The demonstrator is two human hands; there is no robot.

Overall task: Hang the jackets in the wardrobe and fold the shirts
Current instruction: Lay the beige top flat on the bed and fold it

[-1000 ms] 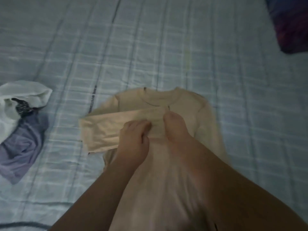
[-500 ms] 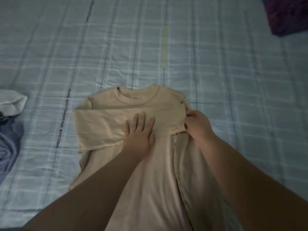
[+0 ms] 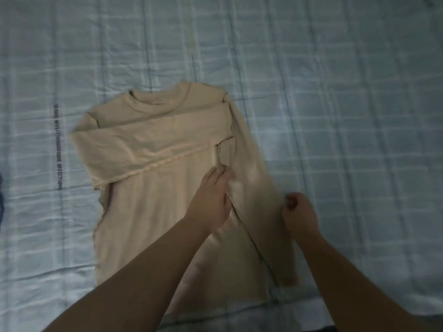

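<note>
Two hands on the soft beige shirt: left hand presses flat; right hand, 4 o'clock, pinches its edge.

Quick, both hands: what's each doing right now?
Left hand: open, pressing flat on the beige shirt.
Right hand: curled, pinching the shirt's side edge.

One beige long-sleeved shirt is here with two sleeves, one folded sleeve across the shirt's chest and one straight sleeve down the shirt's right side. Two bare hands show: one left hand on the shirt's middle, one right hand at its right edge. Under the shirt lies one checked bedsheet, with one line of dark print left of the shirt and one sliver of blue cloth farther left.
</note>
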